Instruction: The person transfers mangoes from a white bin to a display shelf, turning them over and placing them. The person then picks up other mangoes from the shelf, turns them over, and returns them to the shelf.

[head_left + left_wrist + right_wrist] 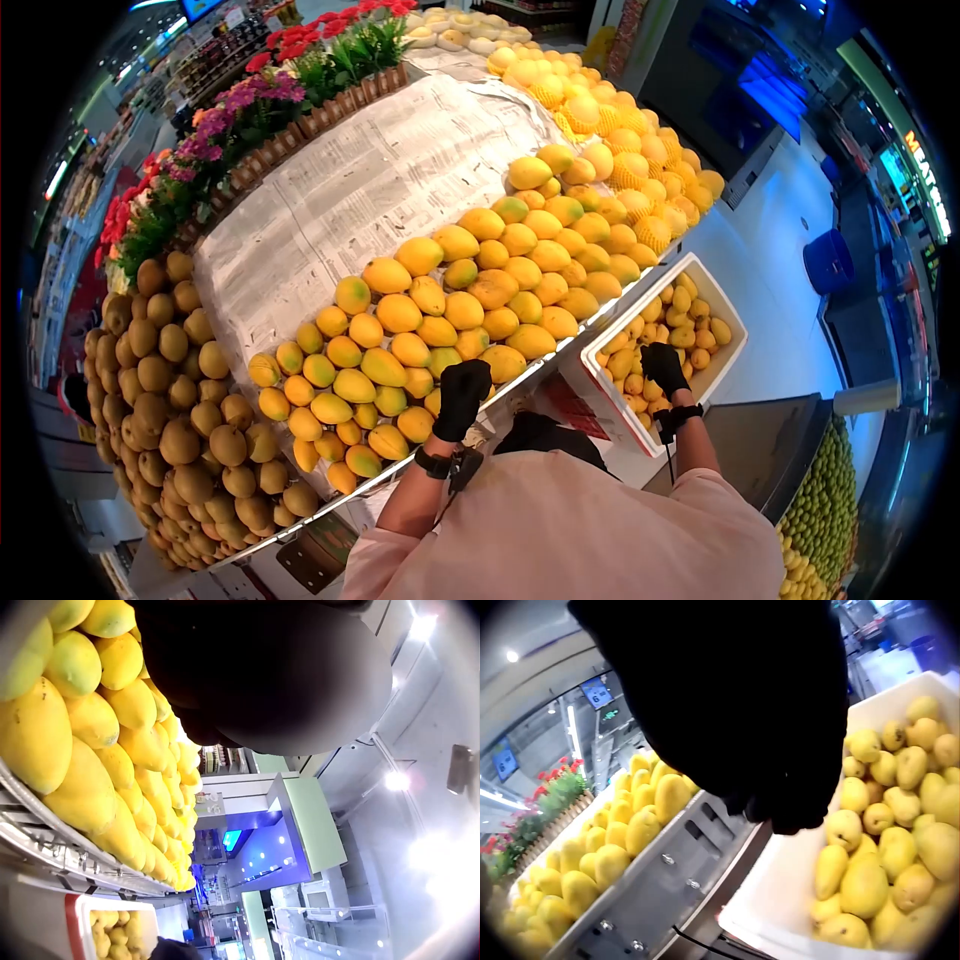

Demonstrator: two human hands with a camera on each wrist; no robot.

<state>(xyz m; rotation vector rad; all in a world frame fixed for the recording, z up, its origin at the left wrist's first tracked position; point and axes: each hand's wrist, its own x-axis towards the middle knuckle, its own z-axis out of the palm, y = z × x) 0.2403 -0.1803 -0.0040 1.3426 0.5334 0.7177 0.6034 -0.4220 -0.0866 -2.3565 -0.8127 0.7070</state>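
Note:
My left hand (462, 398), in a black glove, is at the front edge of the sloped display, close by the lowest row of mangoes (503, 362). Its fingers look curled in the head view, and no fruit shows in them. In the left wrist view the glove is a dark blur above the rows. My right hand (664, 368), also black-gloved, is over a white foam box (722, 292) holding many yellow mangoes (865, 885). From the right wrist, the back of the glove (742, 697) covers the fingers, so I cannot tell what they hold.
Newspaper (370, 175) lines the upper display. Brown round fruit (180, 440) is heaped at the left, and net-wrapped yellow fruit (630, 140) at the far right. Potted flowers (240, 100) stand behind a small fence along the back. A blue bin (828, 262) stands on the floor.

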